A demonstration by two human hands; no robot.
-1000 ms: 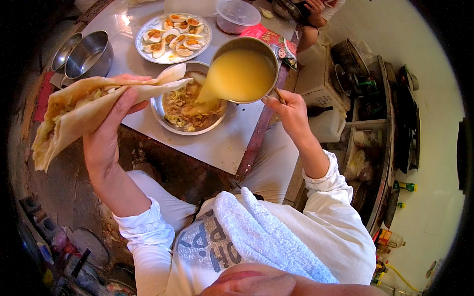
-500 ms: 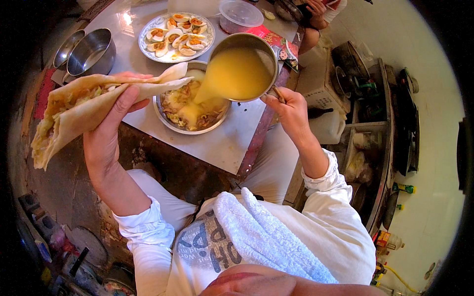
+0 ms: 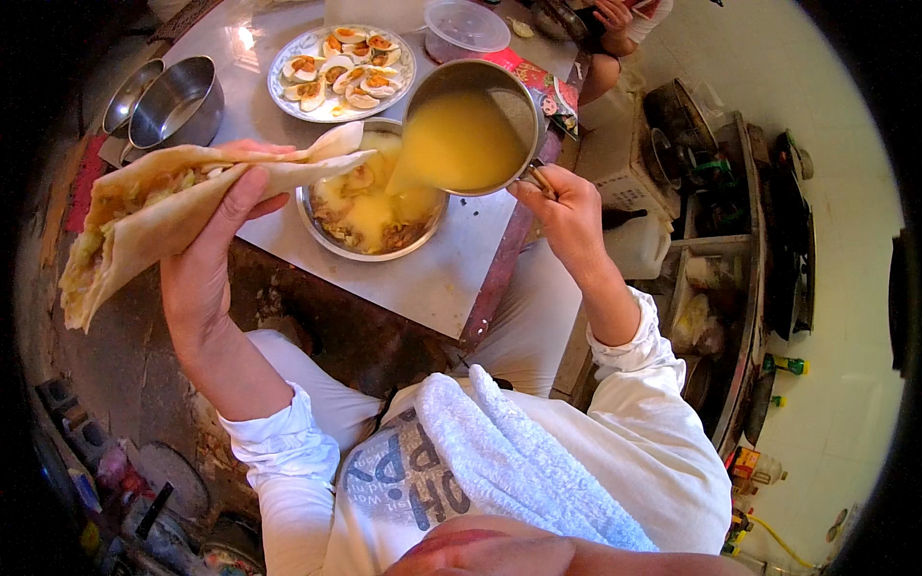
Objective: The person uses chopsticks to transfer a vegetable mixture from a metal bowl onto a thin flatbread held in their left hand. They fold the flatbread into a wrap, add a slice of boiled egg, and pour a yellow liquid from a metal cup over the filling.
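Note:
My left hand (image 3: pixel 226 206) is closed round a folded flatbread wrap (image 3: pixel 144 216), with shredded filling showing along its opening. My right hand (image 3: pixel 562 206) grips the handle of a metal saucepan (image 3: pixel 531 106), tilted to the left. Yellow porridge-like liquid (image 3: pixel 461 139) runs over the pan's lip into a round metal bowl (image 3: pixel 379 256) below it. Inside that bowl, brownish shredded food (image 3: pixel 336 226) is partly covered by the liquid. The wrap's far end hangs over the bowl's left rim and hides part of it.
Behind the bowl, a patterned plate (image 3: pixel 288 106) carries halved eggs. Two metal pots (image 3: pixel 178 106) stand at the left, a lidded plastic tub (image 3: pixel 468 29) at the back. Another person's hand (image 3: pixel 613 17) is at the far right. Shelves (image 3: pixel 715 250) and a white jug (image 3: pixel 639 250) flank the table.
More yellow liquid has flowed into the bowl, covering more of the brownish food. The level in the tilted saucepan is slightly lower. Both hands stay almost where they were.

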